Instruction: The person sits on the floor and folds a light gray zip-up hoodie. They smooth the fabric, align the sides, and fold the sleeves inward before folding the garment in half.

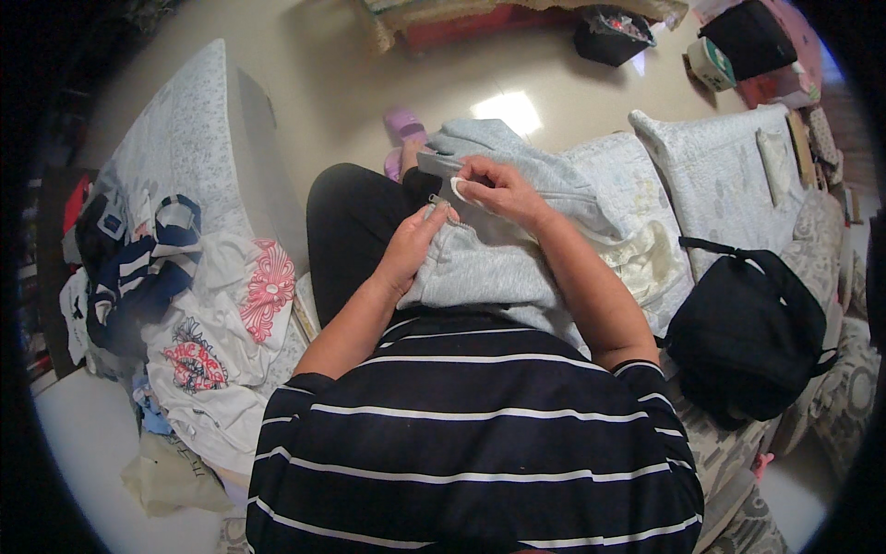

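A heather-grey zip-up garment (491, 273) lies across my lap, its far part spread to the right over the quilted sofa cover. My left hand (414, 246) pinches its edge beside the metal zipper (460, 220), near the zipper's end. Just to the right and a little farther off, my right hand (502, 190) grips a small white piece (457, 187) between thumb and fingers. It looks like cloth or cord; I cannot tell which. A grey flap (439, 165) of the garment rises beyond that hand.
Left, a pile of white printed shirts (228, 346) and a navy striped garment (149, 266) lies on a patterned cover. On the right sit a black bag (751, 339) and a pale satiny cloth (644, 266). A black waste bin (612, 38) and purple slippers (403, 124) are on the floor.
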Motion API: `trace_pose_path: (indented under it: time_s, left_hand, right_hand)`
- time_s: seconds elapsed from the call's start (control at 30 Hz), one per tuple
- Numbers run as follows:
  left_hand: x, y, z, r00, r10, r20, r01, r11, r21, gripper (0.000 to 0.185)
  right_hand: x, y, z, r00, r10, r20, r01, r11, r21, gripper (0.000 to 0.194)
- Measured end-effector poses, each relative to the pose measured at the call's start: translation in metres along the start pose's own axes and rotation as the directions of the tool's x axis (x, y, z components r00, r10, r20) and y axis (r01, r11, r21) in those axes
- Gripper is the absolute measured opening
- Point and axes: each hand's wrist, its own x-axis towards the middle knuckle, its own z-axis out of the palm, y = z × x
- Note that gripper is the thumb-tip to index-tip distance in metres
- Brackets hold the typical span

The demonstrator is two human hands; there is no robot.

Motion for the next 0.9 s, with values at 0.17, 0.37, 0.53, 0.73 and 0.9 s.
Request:
trace_pose_path:
  time_s: [0.17, 0.37, 0.53, 0.73, 0.9]
  left_hand:
    - [-0.004, 0.003, 0.007, 0.994, 0.098, -0.045, -0.093, 0.991, 0.094, 0.025]
    - [0.001, -0.006, 0.000, 0.991, 0.127, -0.042, -0.120, 0.984, 0.132, 0.024]
    - [0.006, -0.010, -0.004, 0.985, 0.165, -0.052, -0.141, 0.939, 0.314, 0.025]
    - [0.008, -0.011, -0.004, 0.910, 0.393, -0.130, -0.263, 0.792, 0.551, 0.025]
    - [0.012, -0.011, 0.003, 0.773, 0.618, -0.143, -0.471, 0.711, 0.523, 0.023]
  right_hand:
    - [-0.003, -0.001, 0.005, 1.000, -0.012, -0.023, 0.012, 1.000, -0.011, 0.017]
    - [-0.006, 0.002, 0.005, 0.999, 0.019, -0.039, -0.019, 1.000, -0.005, 0.017]
    - [-0.002, 0.010, 0.011, 0.980, -0.175, -0.095, 0.155, 0.969, -0.193, 0.018]
    - [-0.002, 0.024, 0.015, 0.975, -0.166, -0.150, 0.138, 0.974, -0.179, 0.018]
    - [-0.003, 0.032, 0.026, 0.921, -0.308, -0.238, 0.240, 0.931, -0.275, 0.017]
